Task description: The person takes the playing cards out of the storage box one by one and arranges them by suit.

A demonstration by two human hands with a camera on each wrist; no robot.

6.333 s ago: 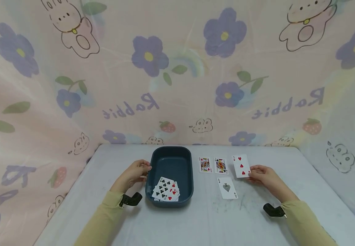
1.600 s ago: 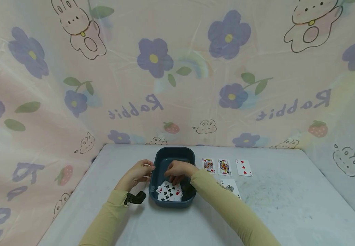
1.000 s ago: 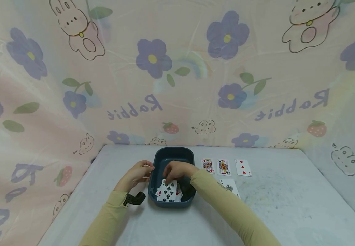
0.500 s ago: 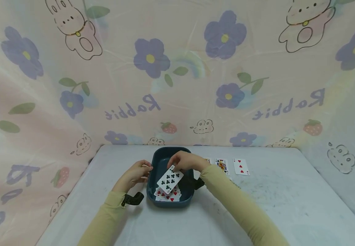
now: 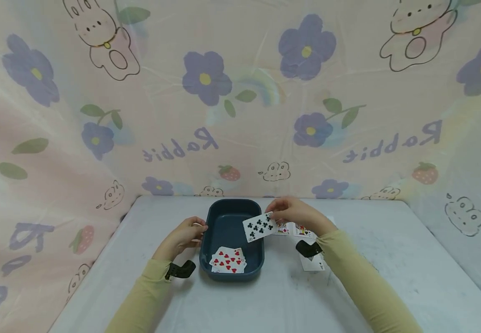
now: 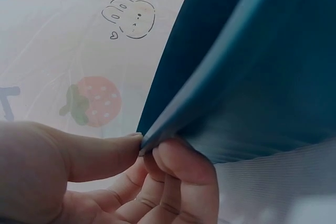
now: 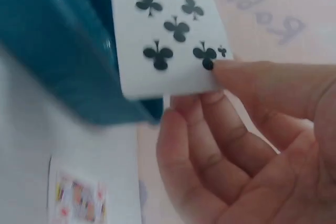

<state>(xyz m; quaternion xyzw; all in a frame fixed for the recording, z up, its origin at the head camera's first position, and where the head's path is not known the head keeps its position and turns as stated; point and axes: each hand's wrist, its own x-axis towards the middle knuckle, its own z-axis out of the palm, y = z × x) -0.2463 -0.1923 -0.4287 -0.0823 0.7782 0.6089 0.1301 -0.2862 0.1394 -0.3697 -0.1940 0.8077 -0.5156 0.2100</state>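
Note:
My right hand [image 5: 290,213] pinches a clubs card [image 5: 259,227] by its corner and holds it in the air over the right rim of a dark blue tray [image 5: 254,268]. In the right wrist view the clubs card [image 7: 165,35] sits between thumb and fingers [image 7: 210,114], beside the tray wall [image 7: 58,66]. My left hand [image 5: 184,233] grips the tray's left rim; the left wrist view shows thumb and fingers [image 6: 181,163] pinching that rim [image 6: 210,93]. A red-suited card [image 5: 228,261] tops a small pile inside the tray.
Face cards [image 5: 283,228] lie on the grey table [image 5: 390,259] right of the tray, partly hidden by my right hand. An ace of spades [image 5: 313,263] lies nearer me, under my right wrist. A face card [image 7: 79,200] shows below the tray. Printed curtains [image 5: 240,101] enclose the table.
My right hand reached into the tray, picked the clubs card off the pile, lifted it and carried it right, over the tray's right rim. The left hand stayed on the rim.

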